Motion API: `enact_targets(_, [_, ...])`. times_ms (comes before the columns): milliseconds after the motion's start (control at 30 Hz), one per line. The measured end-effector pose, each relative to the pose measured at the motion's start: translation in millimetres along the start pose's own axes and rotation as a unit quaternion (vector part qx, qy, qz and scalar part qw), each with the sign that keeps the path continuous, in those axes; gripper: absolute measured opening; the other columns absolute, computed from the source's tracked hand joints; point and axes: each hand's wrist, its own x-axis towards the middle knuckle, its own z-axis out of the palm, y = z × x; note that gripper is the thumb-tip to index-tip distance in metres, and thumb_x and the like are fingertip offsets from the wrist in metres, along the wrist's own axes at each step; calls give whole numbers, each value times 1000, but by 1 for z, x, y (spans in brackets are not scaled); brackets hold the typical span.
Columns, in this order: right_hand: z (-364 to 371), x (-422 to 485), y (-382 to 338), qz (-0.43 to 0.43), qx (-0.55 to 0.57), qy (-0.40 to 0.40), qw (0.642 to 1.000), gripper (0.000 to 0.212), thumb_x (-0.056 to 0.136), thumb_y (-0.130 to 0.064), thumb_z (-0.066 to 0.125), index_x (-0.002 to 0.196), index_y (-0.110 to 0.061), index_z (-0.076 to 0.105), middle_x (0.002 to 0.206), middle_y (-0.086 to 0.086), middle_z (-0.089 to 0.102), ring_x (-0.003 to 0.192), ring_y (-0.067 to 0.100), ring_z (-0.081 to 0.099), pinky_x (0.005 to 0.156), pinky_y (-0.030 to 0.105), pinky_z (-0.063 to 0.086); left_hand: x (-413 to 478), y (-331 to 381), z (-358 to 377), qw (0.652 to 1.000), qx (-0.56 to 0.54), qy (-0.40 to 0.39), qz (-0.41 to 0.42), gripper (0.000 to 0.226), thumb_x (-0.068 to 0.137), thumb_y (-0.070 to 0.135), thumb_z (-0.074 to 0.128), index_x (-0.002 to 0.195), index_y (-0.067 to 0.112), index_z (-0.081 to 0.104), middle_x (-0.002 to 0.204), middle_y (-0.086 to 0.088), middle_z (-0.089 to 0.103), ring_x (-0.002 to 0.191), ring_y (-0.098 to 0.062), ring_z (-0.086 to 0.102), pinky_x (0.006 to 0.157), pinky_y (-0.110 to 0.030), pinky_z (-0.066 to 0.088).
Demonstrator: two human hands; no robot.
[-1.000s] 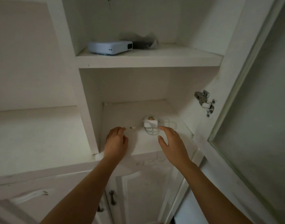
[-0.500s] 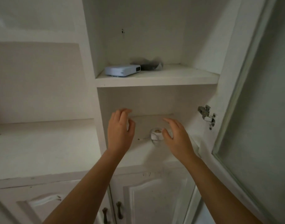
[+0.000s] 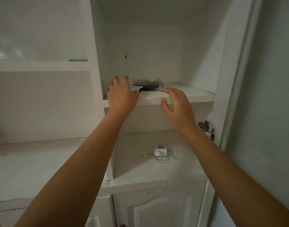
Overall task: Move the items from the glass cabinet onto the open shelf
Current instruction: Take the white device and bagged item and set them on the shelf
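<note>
Left hand point(image 3: 122, 95): being laid, fingers spread wide, over the pale blue rectangular plastic box point(image 3: 137, 88) on the cabinet's upper white shelf point(image 3: 186, 95); nothing is being gripped yet.
Right hand point(image 3: 176, 107): being held open and empty near the shelf edge, right of the box.
Advice: the box should be clasped by both ends, clear of the dark crumpled bag point(image 3: 148, 86) just behind it.

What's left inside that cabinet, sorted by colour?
Pale blue: 1, the small device on the upper shelf
Black: 1, the crumpled bag behind it
White: 1, the charger with coiled cable on the lower shelf
Total: 3
</note>
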Motion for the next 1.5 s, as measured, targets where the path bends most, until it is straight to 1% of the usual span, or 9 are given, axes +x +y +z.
enact_targets(233, [5, 41, 18, 38, -22, -41, 998, 31, 90, -17, 47, 120, -8, 53, 124, 11, 57, 118, 26, 45, 94, 28, 32, 11, -2, -4, 992, 38, -99, -61, 52, 83, 34, 56, 123, 4, 41, 126, -26, 48, 118, -41, 41, 95, -45, 36])
enact_targets(367, [12, 54, 24, 51, -1, -42, 998, 28, 90, -17, 48, 116, -10, 55, 119, 11, 59, 113, 26, 49, 91, 25, 32, 11, -4, -5, 995, 15, -74, -62, 55, 79, 37, 61, 119, 3, 44, 121, -27, 51, 114, -41, 44, 93, -44, 37])
enact_targets(533, [27, 64, 25, 70, -17, -62, 995, 30, 90, -21, 48, 117, -10, 54, 119, 12, 59, 112, 29, 49, 94, 36, 38, 8, -3, -2, 998, 8, -40, -57, 55, 78, 36, 63, 119, 4, 44, 119, -26, 51, 112, -40, 45, 93, -44, 35])
enact_targets(700, [41, 90, 21, 88, -57, -142, 984, 39, 89, -25, 49, 125, -9, 48, 128, 17, 53, 117, 34, 46, 98, 42, 40, 6, -2, 4, 998, -2, 3, -68, 55, 76, 37, 63, 116, 6, 43, 113, -24, 53, 105, -39, 50, 88, -44, 40])
enact_targets(800, [47, 107, 21, 106, -77, -194, 972, 40, 90, -23, 47, 126, -8, 48, 129, 19, 52, 117, 36, 47, 98, 42, 41, 4, -4, 7, 997, -8, 29, -66, 53, 77, 35, 63, 116, 6, 44, 111, -23, 53, 103, -39, 51, 86, -44, 40])
enact_targets(900, [55, 118, 24, 123, -99, -254, 954, 33, 90, -17, 44, 118, -4, 54, 120, 21, 58, 105, 34, 54, 82, 34, 45, 3, -6, 8, 997, -11, 44, -59, 51, 77, 31, 63, 116, 5, 43, 110, -23, 52, 101, -39, 49, 84, -43, 40])
enact_targets(1033, [65, 126, 28, 140, -128, -329, 925, 27, 92, -14, 39, 108, -1, 56, 114, 22, 60, 98, 32, 55, 70, 28, 34, 3, -8, 10, 997, -14, 53, -48, 51, 77, 30, 62, 117, 4, 43, 109, -24, 51, 99, -39, 49, 83, -43, 40])
enact_targets(1233, [67, 128, 30, 123, -197, -324, 917, 32, 91, -16, 35, 116, -10, 55, 115, 19, 58, 98, 33, 55, 80, 37, 45, 2, -8, 8, 997, -21, 58, -42, 48, 79, 29, 61, 115, 3, 43, 109, -24, 51, 99, -38, 49, 81, -43, 40])
enact_targets(1500, [50, 120, 20, 99, -245, -322, 909, 33, 92, -20, 36, 117, -13, 55, 112, 13, 60, 91, 27, 54, 70, 32, 41, 1, -8, 5, 998, -24, 42, -48, 53, 79, 30, 61, 121, 5, 40, 112, -24, 50, 102, -38, 48, 82, -43, 40])
